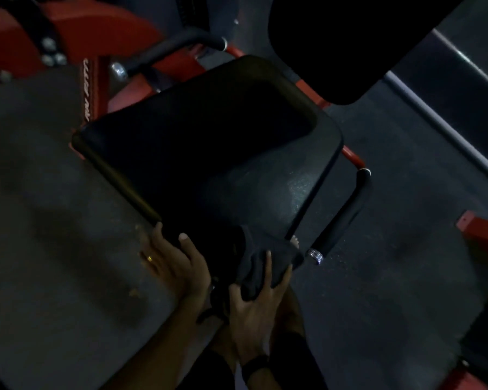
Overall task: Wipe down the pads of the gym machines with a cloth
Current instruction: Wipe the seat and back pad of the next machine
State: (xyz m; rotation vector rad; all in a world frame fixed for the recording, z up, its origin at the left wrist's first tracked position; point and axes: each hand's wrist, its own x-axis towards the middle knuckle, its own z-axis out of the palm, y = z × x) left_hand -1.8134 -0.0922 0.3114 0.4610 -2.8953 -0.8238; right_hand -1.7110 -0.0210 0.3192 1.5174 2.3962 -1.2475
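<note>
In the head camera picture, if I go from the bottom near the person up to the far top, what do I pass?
Near to far: right hand → dark cloth it holds at the pad's near edge → black seat pad → black padded handle on the red frame.

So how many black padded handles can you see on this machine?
2. One handle is right of the seat pad, near the cloth. The other handle is beyond the pad at upper left. More may be hidden in the dark.
</note>
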